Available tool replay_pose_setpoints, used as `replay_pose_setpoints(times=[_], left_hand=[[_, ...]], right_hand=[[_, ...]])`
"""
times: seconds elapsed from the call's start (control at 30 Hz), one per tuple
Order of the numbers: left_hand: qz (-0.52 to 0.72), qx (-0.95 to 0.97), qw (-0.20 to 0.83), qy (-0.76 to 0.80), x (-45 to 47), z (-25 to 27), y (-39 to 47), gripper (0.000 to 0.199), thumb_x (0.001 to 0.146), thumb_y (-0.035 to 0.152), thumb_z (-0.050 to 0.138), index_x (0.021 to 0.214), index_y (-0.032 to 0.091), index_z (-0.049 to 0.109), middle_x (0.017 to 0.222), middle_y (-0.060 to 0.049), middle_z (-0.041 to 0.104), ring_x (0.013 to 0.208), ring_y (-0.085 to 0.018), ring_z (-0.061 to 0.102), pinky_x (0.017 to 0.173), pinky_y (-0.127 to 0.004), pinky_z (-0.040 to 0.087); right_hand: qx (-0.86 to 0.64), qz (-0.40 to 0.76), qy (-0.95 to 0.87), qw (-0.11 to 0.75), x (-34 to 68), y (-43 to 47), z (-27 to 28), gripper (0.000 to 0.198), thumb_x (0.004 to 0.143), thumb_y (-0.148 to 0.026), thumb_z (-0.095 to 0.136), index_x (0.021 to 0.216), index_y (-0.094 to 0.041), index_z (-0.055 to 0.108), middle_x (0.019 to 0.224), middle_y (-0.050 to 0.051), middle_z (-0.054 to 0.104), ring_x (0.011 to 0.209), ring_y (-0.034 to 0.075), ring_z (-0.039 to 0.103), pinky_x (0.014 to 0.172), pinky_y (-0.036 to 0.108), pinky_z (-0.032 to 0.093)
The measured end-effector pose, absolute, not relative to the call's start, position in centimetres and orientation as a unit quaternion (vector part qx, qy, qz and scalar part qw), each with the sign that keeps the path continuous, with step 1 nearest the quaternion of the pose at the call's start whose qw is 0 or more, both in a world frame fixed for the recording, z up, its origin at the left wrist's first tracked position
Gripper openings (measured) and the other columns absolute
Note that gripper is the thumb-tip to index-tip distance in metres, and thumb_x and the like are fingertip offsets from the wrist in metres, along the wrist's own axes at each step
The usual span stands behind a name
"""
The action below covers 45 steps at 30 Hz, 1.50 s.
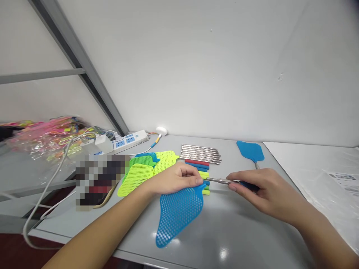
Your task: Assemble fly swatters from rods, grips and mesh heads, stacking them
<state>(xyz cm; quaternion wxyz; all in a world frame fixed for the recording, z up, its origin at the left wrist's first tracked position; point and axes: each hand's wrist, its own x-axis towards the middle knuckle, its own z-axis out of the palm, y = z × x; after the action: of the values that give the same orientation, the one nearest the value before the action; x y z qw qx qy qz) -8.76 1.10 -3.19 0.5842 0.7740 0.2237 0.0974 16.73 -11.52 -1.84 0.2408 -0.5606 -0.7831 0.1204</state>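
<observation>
My left hand pinches the neck of a blue perforated fly swatter head, whose mesh hangs toward the table's front edge. In my right hand is a metal swatter rod with a dark blue grip under the fingers. The rod's tip points left, close to my left fingertips; whether it touches the swatter's neck is hidden. Behind my left hand lie yellow swatter heads, with a green head and another blue one among them. Red, blue and green grip tubes sit partly behind my fingers.
Several metal rods lie side by side at the back. A blue fly swatter lies right of them, near a plastic sheet. On the left are a power strip, a blurred-out object, a white cable and plastic-wrapped bundles.
</observation>
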Motion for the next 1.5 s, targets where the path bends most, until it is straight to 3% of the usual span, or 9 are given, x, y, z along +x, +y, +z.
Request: replay_pose_setpoints(times=[0.1,0.33,0.8,1.2,1.5], left_hand=[[0.1,0.774,0.59,0.209,-8.7,-3.1,1.1,0.025,0.082,0.041,0.069,0.089,0.016,0.07,0.08,-0.001,0.065,0.072,-0.011,0.057,0.064,-0.021,0.042],[0.075,0.772,0.589,0.225,-9.2,-3.0,1.7,0.02,0.081,0.036,0.07,0.085,0.016,0.07,0.073,0.002,0.062,0.062,-0.008,0.051,0.059,-0.019,0.039],[0.054,0.805,0.553,0.208,-10.0,-3.0,2.6,0.024,0.081,0.039,0.069,0.084,0.016,0.072,0.071,0.001,0.062,0.063,-0.009,0.051,0.058,-0.019,0.038],[0.034,0.813,0.546,0.201,-9.8,-3.1,2.6,0.028,0.085,0.044,0.064,0.085,0.016,0.072,0.07,0.001,0.059,0.063,-0.009,0.048,0.057,-0.019,0.037],[-0.009,0.849,0.493,0.19,-10.3,-2.8,2.7,0.033,0.086,0.047,0.062,0.089,0.016,0.072,0.076,-0.002,0.064,0.066,-0.012,0.053,0.059,-0.021,0.038]], right_hand=[[-0.557,0.125,-0.787,0.233,16.7,-11.5,-1.6,0.02,0.095,-0.039,0.051,0.095,-0.027,0.067,0.073,-0.003,0.066,0.055,0.01,0.051,0.053,0.026,0.036],[-0.544,0.108,-0.801,0.223,17.1,-11.4,-1.6,0.018,0.094,-0.04,0.054,0.093,-0.026,0.065,0.073,-0.002,0.063,0.06,0.012,0.053,0.056,0.027,0.035],[-0.537,0.081,-0.817,0.191,16.8,-11.1,-1.9,0.025,0.099,-0.036,0.045,0.096,-0.025,0.067,0.076,0.0,0.058,0.065,0.013,0.051,0.061,0.029,0.034],[-0.501,-0.003,-0.844,0.19,16.8,-10.6,-2.4,0.02,0.096,-0.034,0.051,0.097,-0.025,0.068,0.079,0.001,0.061,0.07,0.014,0.053,0.077,0.034,0.035],[-0.477,-0.034,-0.859,0.182,15.3,-10.8,-2.8,0.024,0.098,-0.028,0.046,0.089,-0.021,0.068,0.074,0.002,0.058,0.066,0.014,0.049,0.074,0.033,0.033]])
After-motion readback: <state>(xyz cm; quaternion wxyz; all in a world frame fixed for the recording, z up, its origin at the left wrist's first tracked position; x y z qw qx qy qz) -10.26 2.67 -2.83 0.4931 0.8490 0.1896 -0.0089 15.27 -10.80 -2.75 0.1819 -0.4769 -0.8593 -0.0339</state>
